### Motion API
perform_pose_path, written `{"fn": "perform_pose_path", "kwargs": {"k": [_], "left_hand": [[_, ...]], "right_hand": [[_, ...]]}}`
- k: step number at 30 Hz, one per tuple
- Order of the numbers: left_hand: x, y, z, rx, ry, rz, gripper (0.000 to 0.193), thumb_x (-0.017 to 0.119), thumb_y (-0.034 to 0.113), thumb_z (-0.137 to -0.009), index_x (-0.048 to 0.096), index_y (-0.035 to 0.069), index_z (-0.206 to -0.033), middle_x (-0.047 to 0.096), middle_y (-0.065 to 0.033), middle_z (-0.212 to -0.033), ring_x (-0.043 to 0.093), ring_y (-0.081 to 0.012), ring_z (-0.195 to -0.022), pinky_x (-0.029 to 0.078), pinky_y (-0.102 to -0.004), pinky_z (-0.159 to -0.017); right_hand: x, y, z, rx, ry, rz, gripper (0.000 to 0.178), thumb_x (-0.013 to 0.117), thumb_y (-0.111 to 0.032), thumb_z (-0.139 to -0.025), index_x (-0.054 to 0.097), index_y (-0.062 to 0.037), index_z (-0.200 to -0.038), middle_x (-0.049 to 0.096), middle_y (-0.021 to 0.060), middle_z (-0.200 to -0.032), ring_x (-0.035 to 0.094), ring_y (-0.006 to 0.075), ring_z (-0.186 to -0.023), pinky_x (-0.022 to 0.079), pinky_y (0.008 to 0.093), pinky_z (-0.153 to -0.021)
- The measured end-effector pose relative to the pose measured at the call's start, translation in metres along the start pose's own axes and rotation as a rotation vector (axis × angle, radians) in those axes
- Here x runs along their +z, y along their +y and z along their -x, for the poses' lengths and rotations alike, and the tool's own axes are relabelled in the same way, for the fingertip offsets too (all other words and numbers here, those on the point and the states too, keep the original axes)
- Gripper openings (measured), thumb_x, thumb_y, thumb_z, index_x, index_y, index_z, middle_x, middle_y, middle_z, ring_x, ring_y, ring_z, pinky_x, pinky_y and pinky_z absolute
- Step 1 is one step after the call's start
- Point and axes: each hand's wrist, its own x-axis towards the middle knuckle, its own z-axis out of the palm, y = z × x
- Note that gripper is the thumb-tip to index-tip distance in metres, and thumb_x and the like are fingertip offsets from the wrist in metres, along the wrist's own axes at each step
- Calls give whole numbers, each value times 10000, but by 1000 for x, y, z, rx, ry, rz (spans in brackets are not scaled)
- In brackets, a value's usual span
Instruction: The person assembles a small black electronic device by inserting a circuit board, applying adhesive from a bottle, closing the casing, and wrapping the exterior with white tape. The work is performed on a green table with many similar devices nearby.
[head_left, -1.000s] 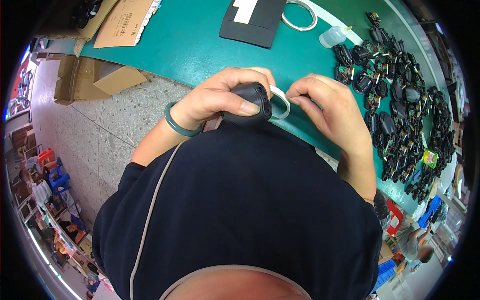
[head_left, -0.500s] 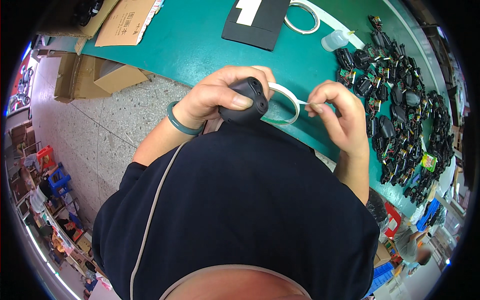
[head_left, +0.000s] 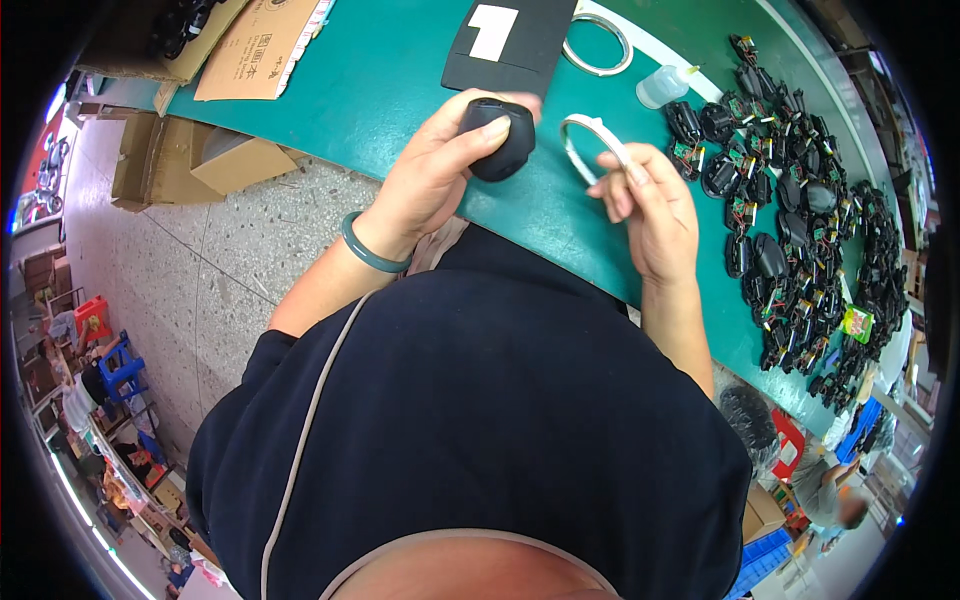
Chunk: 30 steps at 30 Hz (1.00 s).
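A small black rounded plastic housing (head_left: 508, 152) is gripped in my left hand (head_left: 437, 160), the thumb pressed on its top. My left fingers are partly hidden behind it and a little blurred. My right hand (head_left: 655, 205) pinches a narrow ring of white tape (head_left: 578, 170) between thumb and fingers. The ring is held tilted above the green table, apart from the housing. Beyond my left hand lies a black sheet (head_left: 545, 55) with a white patch (head_left: 493, 32) on it.
A second tape roll (head_left: 625, 60) lies by the black sheet. Beside it stands a translucent dropper bottle (head_left: 660, 90). Many black housings with wires and circuit boards (head_left: 770, 255) cover the table's right side. Cardboard boxes (head_left: 160, 165) stand at the left, past the table edge. A person (head_left: 825, 485) is far right.
The tape ring has come away from my left hand and now hangs from my right. My left hand has moved away from my body and turned the housing over.
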Motion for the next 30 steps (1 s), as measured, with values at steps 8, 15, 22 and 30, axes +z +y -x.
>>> {"fn": "perform_pose_path", "kwargs": {"k": [8, 15, 22, 30], "left_hand": [[-3, -18, -1, -131, 105, -137, 329, 546, 248, -964, 496, 3, -1178, 621, -105, -1015, 624, -154, -840, 511, -255, -695], [-5, -22, -1, -62, 52, -182, 400, 623, 239, -921, 459, 20, -1212, 556, -88, -1068, 561, -144, -961, 481, -290, -819], [-4, -18, 0, 189, 46, -701, 559, 813, 236, -750, 479, 31, -1148, 591, -80, -1023, 575, -154, -948, 477, -298, -836], [-2, -15, 1, 199, 42, -677, 378, 728, 199, -843, 509, 33, -1103, 594, -74, -982, 574, -143, -917, 479, -291, -796]], "right_hand": [[31, -29, -5, -128, 7, 829, 122, 607, -115, -896, 669, -21, -944, 639, 96, -729, 590, 168, -581, 448, 286, -539], [41, -32, -15, -54, -33, 1009, 167, 591, -181, -906, 677, -39, -931, 651, 160, -736, 640, 323, -646, 483, 386, -564], [41, -32, -15, -46, -52, 933, 155, 564, -161, -914, 658, -38, -923, 642, 157, -717, 638, 331, -665, 478, 394, -573], [41, -35, -12, -99, -47, 1034, 133, 558, -143, -907, 643, -41, -902, 648, 159, -740, 640, 346, -686, 484, 410, -583]]}}
